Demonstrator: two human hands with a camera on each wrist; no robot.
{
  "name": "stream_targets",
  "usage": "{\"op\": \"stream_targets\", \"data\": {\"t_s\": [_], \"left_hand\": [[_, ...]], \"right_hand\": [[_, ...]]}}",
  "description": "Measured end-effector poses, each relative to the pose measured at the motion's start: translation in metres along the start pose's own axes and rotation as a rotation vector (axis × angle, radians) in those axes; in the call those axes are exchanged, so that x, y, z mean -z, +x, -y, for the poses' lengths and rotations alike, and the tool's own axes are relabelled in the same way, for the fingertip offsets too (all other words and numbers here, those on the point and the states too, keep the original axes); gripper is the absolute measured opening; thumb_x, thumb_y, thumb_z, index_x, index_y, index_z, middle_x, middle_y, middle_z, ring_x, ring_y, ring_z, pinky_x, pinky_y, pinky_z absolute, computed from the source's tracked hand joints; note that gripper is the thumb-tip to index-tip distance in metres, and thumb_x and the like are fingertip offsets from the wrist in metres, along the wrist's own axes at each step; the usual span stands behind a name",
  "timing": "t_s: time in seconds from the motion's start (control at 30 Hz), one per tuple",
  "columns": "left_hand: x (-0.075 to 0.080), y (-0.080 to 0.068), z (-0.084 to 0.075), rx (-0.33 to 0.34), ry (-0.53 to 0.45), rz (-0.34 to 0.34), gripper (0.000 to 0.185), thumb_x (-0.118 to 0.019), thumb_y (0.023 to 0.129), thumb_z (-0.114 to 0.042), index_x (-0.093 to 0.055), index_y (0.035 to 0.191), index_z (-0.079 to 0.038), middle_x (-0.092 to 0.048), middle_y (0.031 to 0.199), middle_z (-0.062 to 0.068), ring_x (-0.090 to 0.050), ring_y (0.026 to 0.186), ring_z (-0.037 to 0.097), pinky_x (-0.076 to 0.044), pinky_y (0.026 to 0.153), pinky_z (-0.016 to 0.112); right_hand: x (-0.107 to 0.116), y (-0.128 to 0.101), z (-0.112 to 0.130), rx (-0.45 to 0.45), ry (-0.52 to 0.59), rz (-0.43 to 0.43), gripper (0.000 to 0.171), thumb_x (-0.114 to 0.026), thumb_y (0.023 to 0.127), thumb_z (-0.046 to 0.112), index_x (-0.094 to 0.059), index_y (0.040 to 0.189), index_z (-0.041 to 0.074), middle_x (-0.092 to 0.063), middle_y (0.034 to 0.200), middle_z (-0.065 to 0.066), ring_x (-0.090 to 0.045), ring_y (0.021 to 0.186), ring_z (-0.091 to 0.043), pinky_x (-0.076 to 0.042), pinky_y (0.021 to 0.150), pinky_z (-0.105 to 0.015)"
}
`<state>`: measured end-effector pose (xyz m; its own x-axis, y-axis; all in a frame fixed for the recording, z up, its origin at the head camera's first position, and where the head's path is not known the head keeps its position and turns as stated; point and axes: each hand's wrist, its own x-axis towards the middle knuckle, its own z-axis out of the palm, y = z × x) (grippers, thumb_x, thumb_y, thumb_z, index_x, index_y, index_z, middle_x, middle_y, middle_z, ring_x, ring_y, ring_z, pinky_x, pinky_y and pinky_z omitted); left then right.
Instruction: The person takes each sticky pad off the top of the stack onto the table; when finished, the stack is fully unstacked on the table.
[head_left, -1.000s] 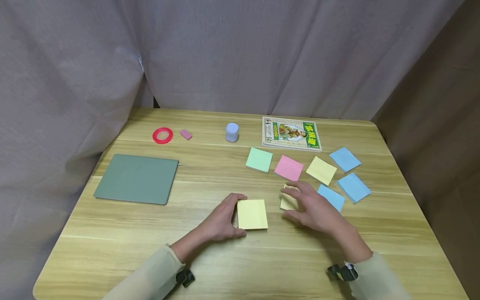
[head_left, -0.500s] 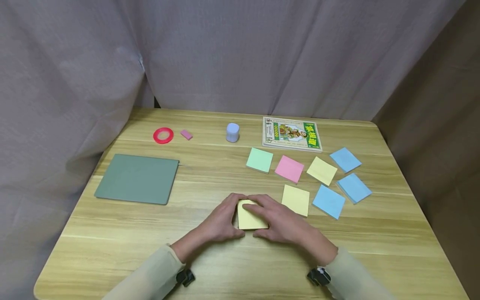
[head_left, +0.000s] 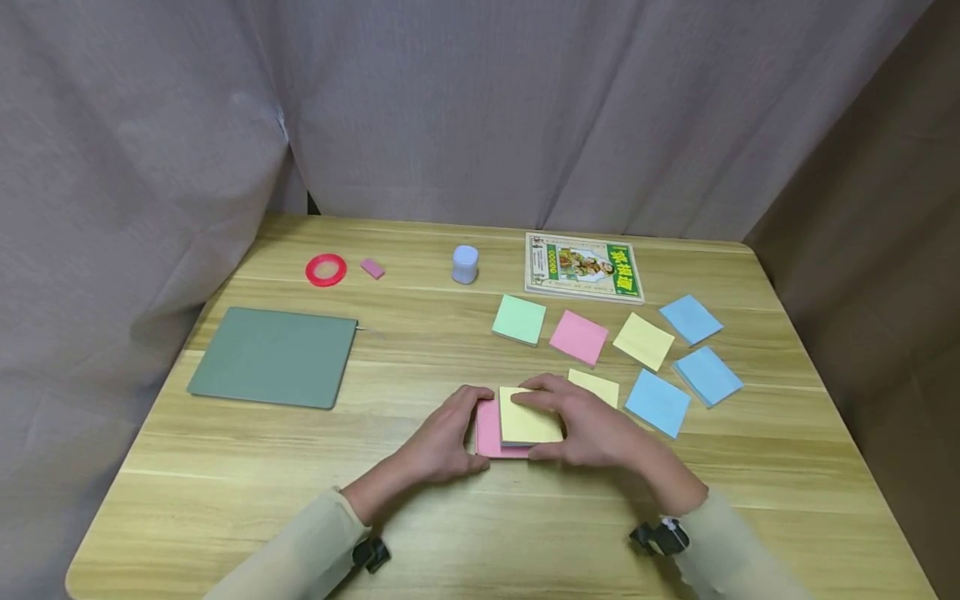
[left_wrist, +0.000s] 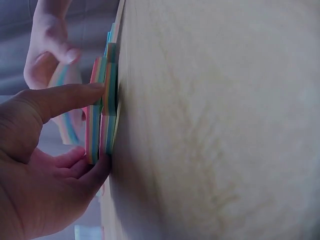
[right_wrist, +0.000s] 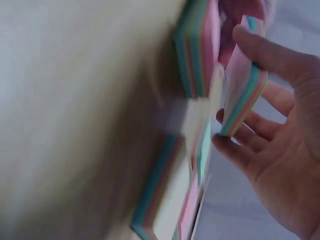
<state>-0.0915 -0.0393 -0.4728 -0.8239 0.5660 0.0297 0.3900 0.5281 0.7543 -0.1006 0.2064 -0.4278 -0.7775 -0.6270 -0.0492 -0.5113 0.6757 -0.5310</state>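
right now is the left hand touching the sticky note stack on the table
Touching. The left wrist view shows the left hand with thumb and fingers pressed on the edges of the sticky note stack; the head view agrees.

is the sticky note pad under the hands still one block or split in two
Split in two. The right hand holds a yellow-topped chunk lifted off the pink-topped rest, which the left hand steadies on the table.

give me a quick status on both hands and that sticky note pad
Left hand steadies the lower pad, pink face showing. Right hand grips the yellow-topped chunk, lifted and offset. Loose yellow note lies just beyond.
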Motion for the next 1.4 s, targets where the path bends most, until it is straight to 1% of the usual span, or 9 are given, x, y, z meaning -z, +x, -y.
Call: {"op": "stream_targets", "data": {"t_s": [0.17, 0.3, 0.43, 0.6, 0.7, 0.8, 1.07, 1.3, 1.4], "left_hand": [[0.001, 0.0, 0.0, -0.001, -0.023, 0.005, 0.085, -0.09, 0.064, -0.007, -0.044, 0.135, -0.005, -0.049, 0.132, 0.006, -0.047, 0.123, 0.02, -0.04, 0.105, 0.039], [0.002, 0.0, 0.001, -0.013, -0.029, 0.004, 0.083, -0.09, 0.064, -0.007, -0.045, 0.134, -0.005, -0.05, 0.131, 0.006, -0.047, 0.121, 0.02, -0.041, 0.104, 0.039], [0.001, 0.0, 0.001, -0.016, -0.023, 0.007, 0.083, -0.09, 0.064, -0.007, -0.045, 0.133, -0.006, -0.05, 0.13, 0.005, -0.047, 0.12, 0.019, -0.041, 0.103, 0.038], [0.001, 0.002, 0.001, -0.023, -0.022, 0.011, 0.082, -0.09, 0.064, -0.007, -0.046, 0.133, -0.005, -0.05, 0.13, 0.005, -0.046, 0.122, 0.019, -0.04, 0.105, 0.038], [0.001, 0.002, 0.0, -0.024, -0.028, 0.016, 0.082, -0.09, 0.064, -0.007, -0.046, 0.133, -0.005, -0.05, 0.131, 0.006, -0.046, 0.122, 0.019, -0.04, 0.105, 0.038], [0.001, 0.002, 0.0, -0.024, -0.036, 0.017, 0.081, -0.089, 0.064, -0.007, -0.046, 0.133, -0.005, -0.05, 0.131, 0.006, -0.047, 0.122, 0.019, -0.04, 0.104, 0.038], [0.002, 0.001, 0.0, -0.035, -0.039, 0.002, 0.081, -0.088, 0.063, -0.006, -0.046, 0.133, -0.004, -0.051, 0.13, 0.006, -0.048, 0.12, 0.019, -0.04, 0.104, 0.037], [0.002, 0.0, 0.001, -0.034, -0.035, -0.001, 0.082, -0.088, 0.063, -0.006, -0.046, 0.133, -0.004, -0.051, 0.129, 0.006, -0.048, 0.12, 0.02, -0.041, 0.104, 0.037], [0.001, 0.001, 0.001, -0.03, -0.029, -0.001, 0.082, -0.089, 0.063, -0.007, -0.046, 0.133, -0.004, -0.051, 0.129, 0.006, -0.048, 0.12, 0.02, -0.041, 0.103, 0.038]], "right_hand": [[0.016, 0.016, -0.014, -0.066, 0.039, -0.076, 0.073, -0.086, 0.074, 0.037, -0.057, 0.138, 0.017, -0.051, 0.139, -0.004, -0.047, 0.127, -0.026, -0.039, 0.103, -0.049], [0.021, 0.043, -0.017, -0.094, 0.027, -0.126, 0.073, -0.083, 0.076, 0.042, -0.056, 0.139, 0.016, -0.05, 0.138, -0.007, -0.048, 0.126, -0.029, -0.039, 0.103, -0.05], [0.02, 0.08, -0.016, -0.101, -0.01, -0.125, 0.073, -0.08, 0.078, 0.046, -0.055, 0.14, 0.015, -0.049, 0.14, -0.011, -0.046, 0.128, -0.032, -0.039, 0.103, -0.05], [0.013, 0.128, -0.018, -0.076, -0.06, -0.11, 0.073, -0.078, 0.081, 0.047, -0.054, 0.141, 0.014, -0.046, 0.142, -0.013, -0.043, 0.131, -0.03, -0.037, 0.106, -0.046], [0.009, 0.151, -0.02, -0.078, -0.081, -0.086, 0.073, -0.077, 0.082, 0.046, -0.052, 0.142, 0.012, -0.044, 0.144, -0.014, -0.041, 0.132, -0.03, -0.036, 0.107, -0.045], [0.005, 0.167, -0.022, -0.1, -0.099, -0.055, 0.073, -0.077, 0.083, 0.045, -0.051, 0.143, 0.012, -0.042, 0.146, -0.014, -0.038, 0.134, -0.03, -0.033, 0.11, -0.044], [-0.002, 0.19, -0.022, -0.113, -0.166, 0.004, 0.071, -0.075, 0.085, 0.044, -0.05, 0.143, 0.011, -0.038, 0.15, -0.015, -0.033, 0.138, -0.03, -0.029, 0.112, -0.043], [-0.004, 0.194, -0.02, -0.14, -0.203, 0.05, 0.069, -0.075, 0.085, 0.042, -0.051, 0.143, 0.011, -0.039, 0.149, -0.015, -0.034, 0.137, -0.031, -0.032, 0.111, -0.043], [-0.003, 0.192, -0.02, -0.132, -0.216, 0.052, 0.068, -0.074, 0.086, 0.042, -0.052, 0.142, 0.012, -0.038, 0.15, -0.016, -0.034, 0.137, -0.032, -0.032, 0.111, -0.044]]}}
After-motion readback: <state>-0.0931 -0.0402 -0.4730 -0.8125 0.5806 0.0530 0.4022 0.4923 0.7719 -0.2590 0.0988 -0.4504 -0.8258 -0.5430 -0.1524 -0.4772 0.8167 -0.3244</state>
